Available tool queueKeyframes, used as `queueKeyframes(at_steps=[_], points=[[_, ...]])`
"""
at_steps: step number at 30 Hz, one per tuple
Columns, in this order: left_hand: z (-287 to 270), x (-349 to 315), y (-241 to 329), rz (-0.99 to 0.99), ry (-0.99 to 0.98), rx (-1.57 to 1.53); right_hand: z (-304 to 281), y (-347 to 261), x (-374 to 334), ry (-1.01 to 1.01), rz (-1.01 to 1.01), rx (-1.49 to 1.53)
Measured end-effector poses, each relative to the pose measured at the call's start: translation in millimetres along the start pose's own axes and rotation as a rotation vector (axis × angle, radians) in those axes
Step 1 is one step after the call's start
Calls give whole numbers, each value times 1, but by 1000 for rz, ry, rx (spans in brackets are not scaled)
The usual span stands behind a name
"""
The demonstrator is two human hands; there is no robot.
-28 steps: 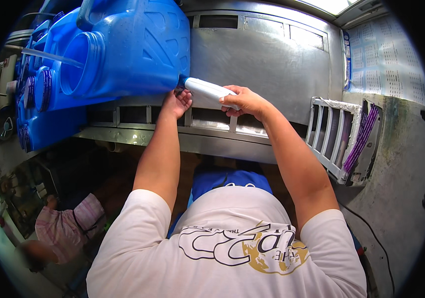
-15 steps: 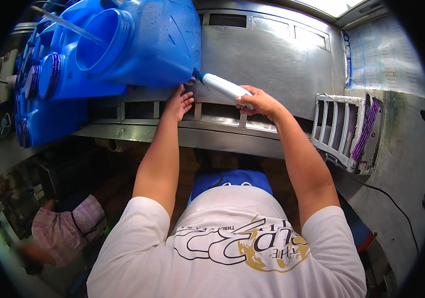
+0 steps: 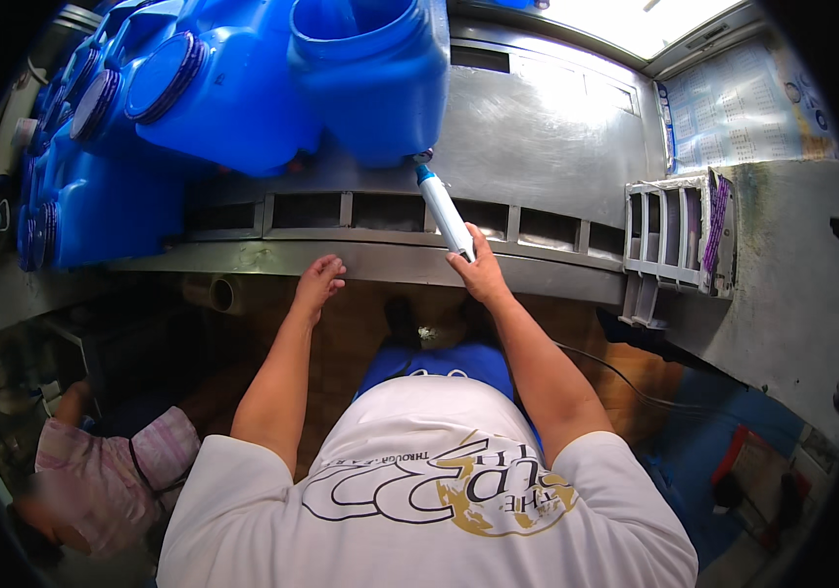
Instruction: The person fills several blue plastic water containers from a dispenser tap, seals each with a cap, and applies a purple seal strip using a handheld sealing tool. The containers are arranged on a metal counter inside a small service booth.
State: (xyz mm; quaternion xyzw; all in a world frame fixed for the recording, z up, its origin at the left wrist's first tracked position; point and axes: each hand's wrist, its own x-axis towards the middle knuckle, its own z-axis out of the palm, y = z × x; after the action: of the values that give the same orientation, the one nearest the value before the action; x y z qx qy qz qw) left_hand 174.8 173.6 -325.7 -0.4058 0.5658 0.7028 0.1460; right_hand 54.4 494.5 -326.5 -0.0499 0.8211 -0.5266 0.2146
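My right hand (image 3: 479, 268) grips the rear end of a white tube-shaped tool (image 3: 448, 215) with a blue tip. The tip points away from me, at a small round fitting (image 3: 423, 155) low on a large blue water jug (image 3: 370, 103); whether they touch, I cannot tell. That jug's wide mouth (image 3: 353, 24) is uncapped, and its top runs out of view. In front of the counter's near edge, my left hand (image 3: 319, 284) hangs in the air with nothing in it, fingers loosely bent and apart.
Several more blue jugs (image 3: 233, 93) with purple-banded caps crowd the left of the metal counter (image 3: 556, 127). A white slatted rack (image 3: 672, 235) is at the right wall, with a dark cable (image 3: 625, 387) below. On the lower left is a person in a pink checked shirt (image 3: 111, 465).
My left hand has drawn back from beside the jug to the counter's front. My right hand has brought the tool nearer to me and leftward. The open jug's mouth now faces more upward.
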Motion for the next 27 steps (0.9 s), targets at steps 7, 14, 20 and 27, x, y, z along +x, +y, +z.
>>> queueKeyframes(at_steps=[7,14,20,27], points=[[-73,-23,-34,41,4,125,64,-47,-23,218,48,-293],[-112,-46,-60,20,26,205,85,-90,-26,270,113,-394],[-122,-63,-69,48,42,242,74,-105,-18,307,88,-355],[-132,-55,-40,267,36,204,23,-132,-7,168,122,-503]])
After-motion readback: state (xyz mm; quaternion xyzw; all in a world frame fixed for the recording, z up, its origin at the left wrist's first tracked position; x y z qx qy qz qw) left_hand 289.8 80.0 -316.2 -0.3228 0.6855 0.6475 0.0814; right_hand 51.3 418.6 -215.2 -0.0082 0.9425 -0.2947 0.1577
